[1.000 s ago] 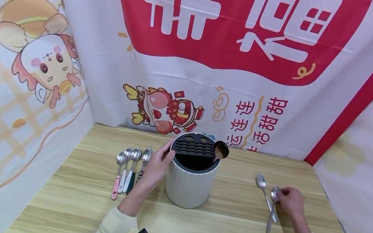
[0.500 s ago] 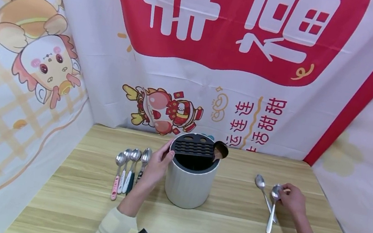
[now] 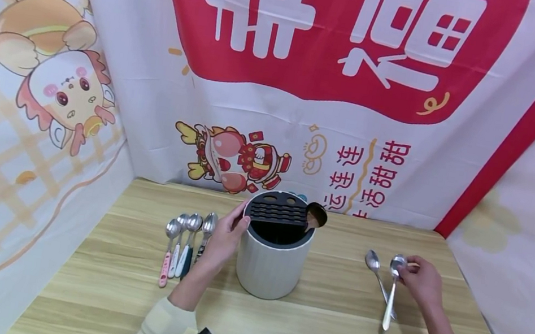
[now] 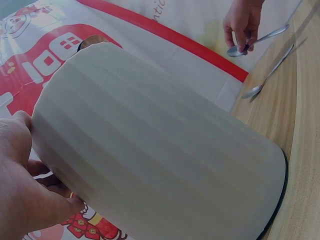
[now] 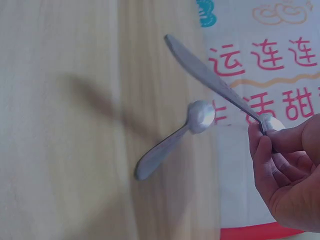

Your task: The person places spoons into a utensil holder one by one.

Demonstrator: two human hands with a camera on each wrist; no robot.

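My left hand grips the upper left side of a pale, ribbed utensil holder with a black slotted top. In the left wrist view, its fingers lie along the holder's wall. My right hand pinches a metal spoon at the neck, just below the bowl. The right wrist view shows this spoon's handle raised off the table, its shadow falling below. Under it a second metal spoon lies on the wood. A dark ladle leans out of the holder's right rim.
Left of the holder several spoons lie side by side, with pink, white and dark handles. The wooden table meets printed cloth walls at the back and both sides.
My right hand has lifted the spoon by its neck off the table, moving it slightly up and away from me. The left hand and the holder have stayed put.
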